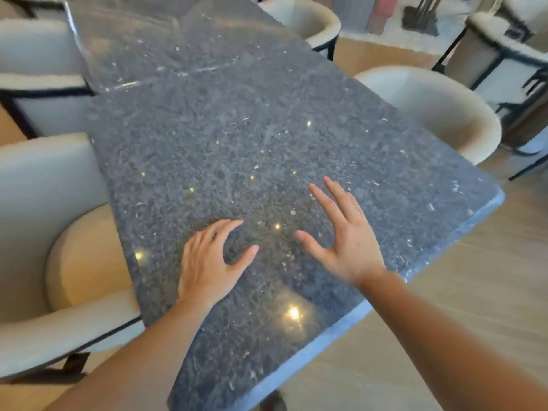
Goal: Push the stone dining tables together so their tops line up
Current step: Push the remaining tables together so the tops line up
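Observation:
A dark speckled stone dining table (237, 149) fills the middle of the head view, its near edge running from lower left to right. Beyond it lies a second stone table (166, 37), and the seam between the two tops runs across at the upper left, with the tops touching there. My left hand (207, 262) rests over the near table, fingers curled and apart, holding nothing. My right hand (341, 235) hovers over or lies on the same top, fingers spread, empty.
Cream upholstered chairs with black frames surround the tables: one at the near left (50, 232), one at the far left (38, 78), one at the right (430, 111), another at the far end (305, 19). Wood floor (444, 321) lies to the right.

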A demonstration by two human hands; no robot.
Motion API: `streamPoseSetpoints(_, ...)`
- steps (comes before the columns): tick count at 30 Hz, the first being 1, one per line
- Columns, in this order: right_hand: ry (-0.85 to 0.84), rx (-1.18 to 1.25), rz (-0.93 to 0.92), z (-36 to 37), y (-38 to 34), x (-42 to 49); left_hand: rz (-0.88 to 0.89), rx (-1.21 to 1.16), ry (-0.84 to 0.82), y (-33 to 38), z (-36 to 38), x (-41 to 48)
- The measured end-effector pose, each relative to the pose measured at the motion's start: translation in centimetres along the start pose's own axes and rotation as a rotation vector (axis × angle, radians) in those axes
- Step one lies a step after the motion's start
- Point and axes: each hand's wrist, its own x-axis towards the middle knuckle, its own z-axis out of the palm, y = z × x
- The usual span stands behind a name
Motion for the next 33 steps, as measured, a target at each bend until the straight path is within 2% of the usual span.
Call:
streamPoseSetpoints(6, -0.025, 0.091, 0.005, -3.0, 4.2, -3.4, -0.086, -0.205, 0.081, 3.3, 0.4, -0.6)
streamPoseSetpoints(11, -0.186, 0.025, -0.038, -3.3, 9.7, -5.4, 0.011, -0.043, -0.015, 10.9, 4.0, -3.0)
streamPoseSetpoints(15, -0.428, -0.148, -0.078, -3.2, 14.7, -6.6, -0.082, 0.162, -0.140, 14.5, 7.3, -6.2)
streamPoseSetpoints(17, -0.468, -0.238, -0.171, -2.7, 16.7, -7.1, -0.128, 0.279, -0.187, 15.6, 8.2, -7.3)
streamPoseSetpoints(21, -0.403, -0.378, -0.269, -1.1, 18.4, -7.4, -0.221, 0.374, -0.212, 16.9, 10.2, -8.5)
streamPoseSetpoints(24, -0.348, -0.376, -0.297, -0.5, 18.7, -7.2, -0.214, 0.414, -0.217, 16.7, 11.0, -8.4)
streamPoseSetpoints(33, -0.323, -0.380, -0.318, -0.9, 18.2, -7.4, -0.228, 0.439, -0.181, 17.3, 11.0, -9.2)
